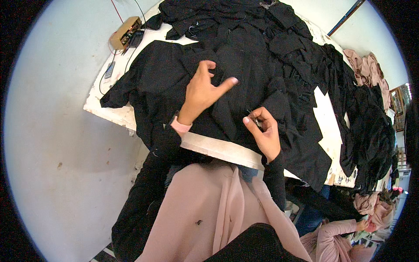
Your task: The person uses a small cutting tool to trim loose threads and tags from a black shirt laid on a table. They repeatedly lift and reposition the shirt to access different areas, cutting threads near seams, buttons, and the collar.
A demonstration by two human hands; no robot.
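Observation:
Black garments (pixel 174 78) lie spread over the white table (pixel 220 150) in front of me, with bits of loose thread on them. My left hand (pixel 202 92) hovers over or lightly touches the black cloth, its thumb and fingers spread, with nothing in it. At its wrist is a pink cuff (pixel 181 125). Lower and to the right, my right hand (pixel 267 135) is closed, thumb against the curled fingers. A small dark pointed thing shows at its fingertips; most of it is hidden, and I cannot make out its kind.
A small brown box (pixel 125 32) with wires stands at the table's far left, by the wall. More black clothing (pixel 235 13) is heaped at the back and along the right. Pink cloth (pixel 370 72) lies at the far right. Another person (pixel 336 236) in pink sits at lower right.

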